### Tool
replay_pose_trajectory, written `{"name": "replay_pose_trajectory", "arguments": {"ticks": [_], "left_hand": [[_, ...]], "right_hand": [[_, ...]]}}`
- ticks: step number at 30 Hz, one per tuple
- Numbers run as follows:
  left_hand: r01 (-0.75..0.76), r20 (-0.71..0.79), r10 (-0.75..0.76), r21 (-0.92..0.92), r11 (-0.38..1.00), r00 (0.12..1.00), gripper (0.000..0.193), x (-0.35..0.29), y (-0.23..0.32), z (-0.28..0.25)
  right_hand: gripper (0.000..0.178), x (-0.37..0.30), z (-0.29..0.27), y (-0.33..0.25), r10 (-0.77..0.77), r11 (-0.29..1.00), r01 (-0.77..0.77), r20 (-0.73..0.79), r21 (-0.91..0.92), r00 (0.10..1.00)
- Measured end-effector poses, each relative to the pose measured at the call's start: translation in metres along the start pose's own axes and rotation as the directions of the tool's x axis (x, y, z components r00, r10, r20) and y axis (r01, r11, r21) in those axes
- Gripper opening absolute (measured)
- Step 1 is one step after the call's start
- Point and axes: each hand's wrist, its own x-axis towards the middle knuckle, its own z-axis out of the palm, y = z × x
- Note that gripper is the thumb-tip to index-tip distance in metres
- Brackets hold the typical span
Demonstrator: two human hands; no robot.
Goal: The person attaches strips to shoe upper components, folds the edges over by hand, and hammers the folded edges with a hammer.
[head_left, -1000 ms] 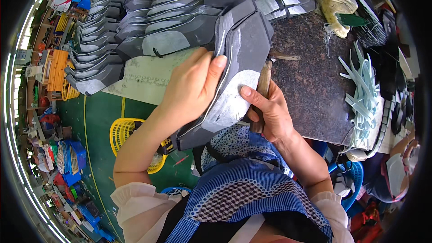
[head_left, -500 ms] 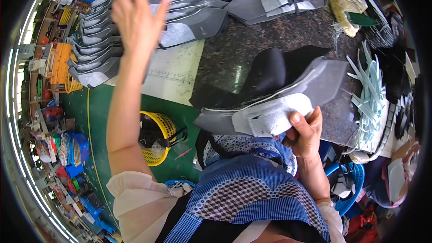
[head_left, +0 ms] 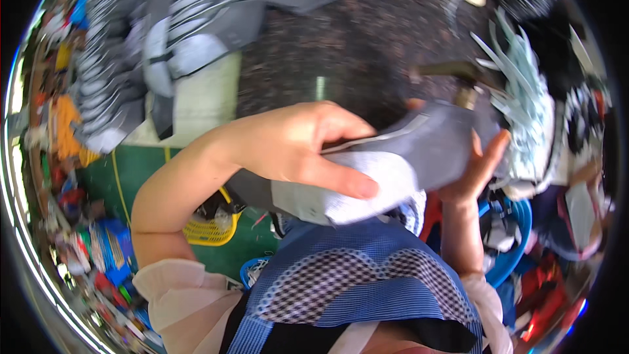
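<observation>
Closest to me is my blue checked apron (head_left: 367,288), filling the lower middle of the view, with a pale sleeve (head_left: 180,295) at its left. Just above it both hands hold one grey shoe upper piece (head_left: 393,170), a floppy sheet of grey material with a lighter lining, held in the air between my chest and the near edge of the bench. My left hand (head_left: 295,147) is wrapped over the piece from the left, thumb lying along its lower pale part and fingers curled over the top edge, a firm closed hold. My right hand (head_left: 481,164) supports the piece from the right side and underneath; I see its palm and fingers spread against the grey material, so it is a looser, cupping hold rather than a pinch. Below my left forearm a yellow basket (head_left: 209,229) sits on the green floor (head_left: 141,170). Beyond the hands lies the dark speckled worktop (head_left: 354,46). On its left a pale sheet (head_left: 200,101) lies under rows of stacked grey shoe uppers (head_left: 124,46). To the right of the worktop is a bundle of pale green strips (head_left: 524,85), blurred by motion.
</observation>
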Motion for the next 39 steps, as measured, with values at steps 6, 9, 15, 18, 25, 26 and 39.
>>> {"name": "replay_pose_trajectory", "arguments": {"ticks": [6, 9, 15, 18, 25, 26, 39], "left_hand": [[-0.172, -0.032, 0.197, 0.359, 0.917, 0.98, 0.027, 0.063, -0.017, -0.015], [-0.085, -0.209, 0.197, 0.449, 0.89, 0.958, 0.022, 0.099, -0.007, -0.005], [-0.075, -0.298, 0.583, 0.846, 0.529, 0.756, 0.028, 0.128, -0.032, -0.014], [-0.075, -0.335, 0.601, 0.829, 0.553, 0.725, 0.031, 0.131, -0.032, -0.011], [-0.157, -0.356, 0.642, 0.784, 0.601, 0.679, 0.019, 0.131, -0.039, -0.015], [-0.144, -0.366, 0.636, 0.784, 0.604, 0.679, 0.019, 0.128, -0.04, -0.015], [-0.189, -0.173, 0.716, 0.899, 0.396, 0.676, 0.025, 0.116, -0.037, -0.029]], "right_hand": [[0.037, -0.011, 0.042, -0.003, -0.221, 0.707, -0.004, -0.226, -0.707, 0.949], [0.033, -0.019, 0.039, -0.007, -0.312, 0.622, 0.082, -0.15, -0.779, 0.938], [0.015, -0.033, 0.02, -0.065, -0.461, 0.073, 0.023, -0.013, -0.997, 0.888], [0.02, -0.019, 0.032, -0.07, -0.278, -0.072, 0.013, 0.033, -0.997, 0.96], [0.015, 0.015, 0.028, -0.089, 0.033, -0.216, 0.279, 0.279, -0.936, 0.96], [0.013, 0.024, 0.036, -0.095, 0.091, -0.255, 0.21, 0.193, -0.944, 0.977], [0.026, 0.037, -0.02, -0.095, 0.236, -0.666, 0.632, 0.692, -0.396, 0.682]]}}
